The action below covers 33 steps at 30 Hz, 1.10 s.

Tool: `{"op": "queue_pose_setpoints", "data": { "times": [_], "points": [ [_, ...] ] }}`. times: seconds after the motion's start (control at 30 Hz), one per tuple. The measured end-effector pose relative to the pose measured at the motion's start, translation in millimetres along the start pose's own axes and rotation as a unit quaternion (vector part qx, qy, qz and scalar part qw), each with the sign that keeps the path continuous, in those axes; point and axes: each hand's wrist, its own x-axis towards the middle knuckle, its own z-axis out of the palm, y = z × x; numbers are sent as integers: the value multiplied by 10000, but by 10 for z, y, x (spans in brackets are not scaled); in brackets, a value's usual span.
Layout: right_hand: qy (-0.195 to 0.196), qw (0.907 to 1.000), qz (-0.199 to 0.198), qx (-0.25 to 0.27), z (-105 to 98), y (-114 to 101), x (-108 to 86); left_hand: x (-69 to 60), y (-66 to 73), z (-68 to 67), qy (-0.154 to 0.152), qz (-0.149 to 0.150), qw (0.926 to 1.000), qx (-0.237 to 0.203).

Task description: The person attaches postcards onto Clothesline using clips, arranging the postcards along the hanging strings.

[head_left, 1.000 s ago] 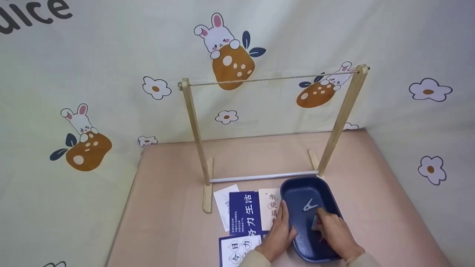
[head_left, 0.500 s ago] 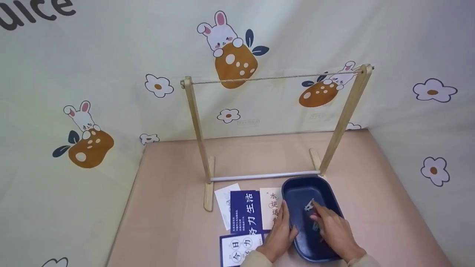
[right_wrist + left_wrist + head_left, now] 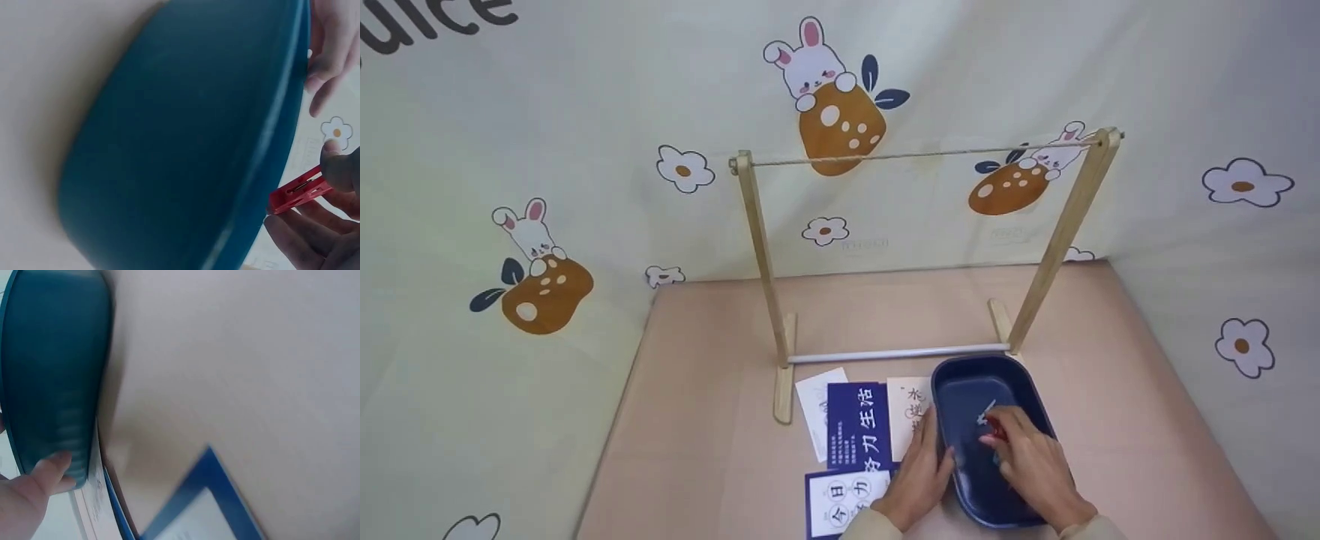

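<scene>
A dark blue tray [image 3: 971, 487] lies on the pink tabletop, seen from outside in both wrist views. My left hand [image 3: 916, 472] rests along its left side, fingers fairly straight; in the left wrist view its fingertips [image 3: 53, 469] touch the outer wall. Inside the tray, my right hand [image 3: 1035, 457] pinches a red clothespin [image 3: 301, 190] between thumb and fingers. A pale clothespin [image 3: 984, 415] lies in the tray just beyond those fingers. Something bluish is partly hidden under the right hand.
Behind the tray stands a wooden frame [image 3: 761, 262] with a cord [image 3: 915, 154] across its top and a white rod [image 3: 885, 355] low down. Several printed cards, including a dark blue card [image 3: 847, 427] and a blue-edged white card [image 3: 840, 495], lie left of the tray.
My right hand has shifted slightly toward the far left of the tray, and the red clothespin shows more clearly in its fingers. The left hand stays at the tray's side.
</scene>
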Motion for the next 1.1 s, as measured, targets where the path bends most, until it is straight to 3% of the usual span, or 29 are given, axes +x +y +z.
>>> {"op": "queue_pose_setpoints", "data": {
  "times": [0.2,0.3,0.4,0.63,0.8,0.93,1.1],
  "points": [
    [255,9993,-272,9,-51,-70,56,-60,-145,-123,274,11,9993,269],
    [418,9980,-378,275,-70,-129,76,-87,-230,-216,446,41,9955,837],
    [590,9949,-482,655,-95,-205,95,-112,-311,-333,518,32,9869,1528],
    [855,9882,-654,1090,-178,-351,152,-203,-443,-798,-375,-542,9689,2383],
    [914,9862,-694,1193,-253,-417,175,-279,-519,-1120,-688,-844,9599,2584],
    [1002,9821,-815,1369,-278,-464,196,-343,-583,-1236,-1003,-1134,9554,2535],
    [1070,9785,-1017,1440,-248,-498,216,-389,-648,-1254,-1205,-1371,9525,2438]
  ]
}}
